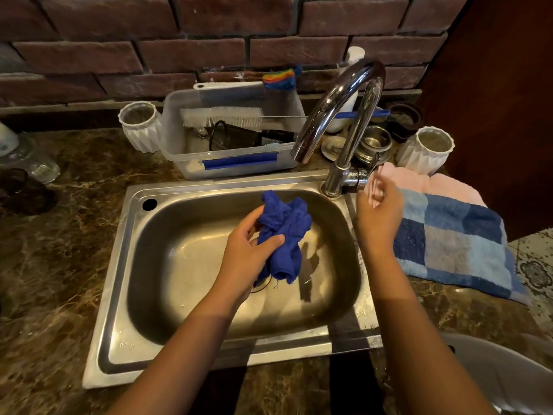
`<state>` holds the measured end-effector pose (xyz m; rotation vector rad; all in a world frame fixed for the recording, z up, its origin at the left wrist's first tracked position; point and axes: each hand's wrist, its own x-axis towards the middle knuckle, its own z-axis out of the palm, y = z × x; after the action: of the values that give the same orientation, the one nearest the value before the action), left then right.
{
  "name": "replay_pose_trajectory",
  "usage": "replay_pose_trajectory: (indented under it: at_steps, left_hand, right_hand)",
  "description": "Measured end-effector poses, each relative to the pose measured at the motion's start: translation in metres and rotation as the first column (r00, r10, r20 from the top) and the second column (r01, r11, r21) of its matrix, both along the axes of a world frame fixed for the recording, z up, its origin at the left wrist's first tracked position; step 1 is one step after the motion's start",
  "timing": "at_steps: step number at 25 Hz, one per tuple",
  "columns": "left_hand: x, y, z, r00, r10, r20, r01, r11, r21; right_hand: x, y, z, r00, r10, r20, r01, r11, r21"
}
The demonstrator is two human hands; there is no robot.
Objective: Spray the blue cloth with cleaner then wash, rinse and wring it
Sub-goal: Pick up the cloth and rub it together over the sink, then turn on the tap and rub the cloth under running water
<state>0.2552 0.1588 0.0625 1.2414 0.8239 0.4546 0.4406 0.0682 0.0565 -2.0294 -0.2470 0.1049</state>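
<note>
Gripping the bunched blue cloth point(284, 232), left hand point(248, 250) is over the middle of the sink point(119, 265) basin; fingers point(254, 218) curl round the cloth's left side, thumb pressed across its front. Cloth sticks up above the fingers and hangs down below them, lower end just over the drain. Right hand point(378, 211) is at the sink's back right corner, beside the faucet point(344, 115) base; its fingers are partly curled next to the lever, cannot tell if they touch it or hold anything. No water visible from the spout. Checked blue towel point(454, 244) lies on the tabletop point(59, 235) right of the sink, clear plastic bin point(233, 136) behind the sink's back edge.
</note>
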Motion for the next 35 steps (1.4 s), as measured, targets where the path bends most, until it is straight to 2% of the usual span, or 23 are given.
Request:
replay_pose_trajectory:
  at_steps: [2, 5, 7, 11, 14, 35]
  left_hand:
    - [0.006, 0.003, -0.004, 1.0, 0.01, -0.001, -0.01, 1.0, -0.023]
    - [0.011, 0.005, -0.007, 1.0, 0.016, 0.025, -0.014, 0.998, -0.054]
    - [0.011, 0.006, -0.006, 0.999, 0.02, 0.044, -0.017, 0.997, -0.072]
    - [0.01, 0.008, -0.006, 0.997, 0.041, 0.065, -0.035, 0.996, -0.083]
    - [0.011, 0.008, -0.006, 0.998, 0.041, 0.054, -0.037, 0.996, -0.077]
    - [0.013, 0.007, -0.001, 0.991, 0.075, 0.107, -0.061, 0.99, -0.128]
  right_hand:
    - [0.023, 0.006, -0.011, 0.996, -0.081, 0.023, 0.081, 0.996, -0.026]
    - [0.055, 0.025, -0.02, 0.993, -0.035, -0.11, 0.032, 0.999, -0.025]
    - [0.072, 0.035, -0.027, 0.991, -0.006, -0.131, -0.007, 0.995, -0.099]
    - [0.087, 0.041, -0.032, 1.0, 0.026, 0.012, -0.021, 0.943, -0.332]
    - [0.093, 0.039, -0.036, 0.992, 0.068, 0.102, -0.025, 0.926, -0.377]
    - [0.098, 0.035, -0.036, 0.998, 0.035, 0.051, -0.021, 0.967, -0.254]
